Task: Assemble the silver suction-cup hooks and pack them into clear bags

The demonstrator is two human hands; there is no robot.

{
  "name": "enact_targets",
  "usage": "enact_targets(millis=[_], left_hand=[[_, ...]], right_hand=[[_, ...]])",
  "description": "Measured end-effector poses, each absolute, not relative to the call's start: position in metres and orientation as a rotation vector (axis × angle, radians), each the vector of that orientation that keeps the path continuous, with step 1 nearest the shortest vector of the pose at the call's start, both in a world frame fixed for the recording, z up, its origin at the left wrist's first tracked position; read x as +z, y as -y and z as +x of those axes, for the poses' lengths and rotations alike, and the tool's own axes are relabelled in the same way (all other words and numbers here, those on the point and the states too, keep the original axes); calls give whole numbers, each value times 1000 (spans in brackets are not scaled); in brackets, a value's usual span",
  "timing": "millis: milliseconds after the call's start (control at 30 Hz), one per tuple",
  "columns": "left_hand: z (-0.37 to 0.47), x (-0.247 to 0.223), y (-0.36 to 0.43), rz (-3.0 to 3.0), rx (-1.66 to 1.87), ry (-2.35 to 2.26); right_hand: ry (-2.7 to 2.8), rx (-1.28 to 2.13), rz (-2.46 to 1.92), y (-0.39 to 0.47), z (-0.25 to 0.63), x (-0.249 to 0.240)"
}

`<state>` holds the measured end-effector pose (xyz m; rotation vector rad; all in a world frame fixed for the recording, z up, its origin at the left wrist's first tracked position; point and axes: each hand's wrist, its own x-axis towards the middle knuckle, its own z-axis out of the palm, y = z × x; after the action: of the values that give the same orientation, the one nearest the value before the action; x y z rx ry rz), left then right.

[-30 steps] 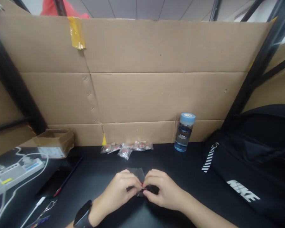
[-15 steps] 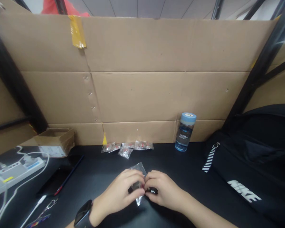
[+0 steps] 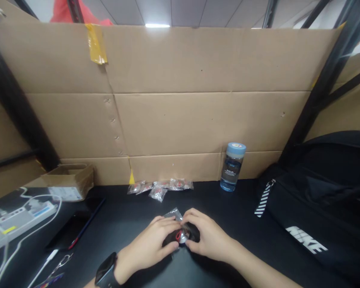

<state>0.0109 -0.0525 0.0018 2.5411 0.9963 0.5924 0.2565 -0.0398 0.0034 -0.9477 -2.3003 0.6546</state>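
Note:
Near the front middle of the black table, my left hand [image 3: 156,240] and my right hand [image 3: 208,236] meet around a small clear plastic bag [image 3: 175,214]. Fingers of both hands are closed on dark material, with a red loop [image 3: 178,235] and a shiny silvery part [image 3: 183,237] showing between them. Whether the dark material is inside the bag cannot be made out. A dark watch [image 3: 107,270] is on my left wrist. Several small clear packets with red bits [image 3: 158,193] lie along the foot of the cardboard wall.
A blue-capped bottle [image 3: 232,168] stands at the back right, beside a black backpack [image 3: 318,200]. On the left are an open cardboard box [image 3: 69,186], a white power strip [image 3: 24,220] with cables, a dark phone [image 3: 69,230] and a keyring [image 3: 63,262].
My right hand has opened out a little from the left, uncovering the red loop and silvery part. The plastic bag's lower end shows less. The view has tilted slightly up.

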Motion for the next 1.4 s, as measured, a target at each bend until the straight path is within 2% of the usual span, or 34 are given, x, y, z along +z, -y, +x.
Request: enact_targets(millis=[233, 767, 1400], left_hand=[[16, 3, 54, 2504, 682, -924], [15, -6, 44, 2559, 907, -1217], [21, -5, 50, 2343, 929, -1016]], right_hand=[[2221, 733, -951, 39, 252, 1], [2195, 660, -961, 37, 244, -9], [2196, 599, -986, 42, 242, -8]])
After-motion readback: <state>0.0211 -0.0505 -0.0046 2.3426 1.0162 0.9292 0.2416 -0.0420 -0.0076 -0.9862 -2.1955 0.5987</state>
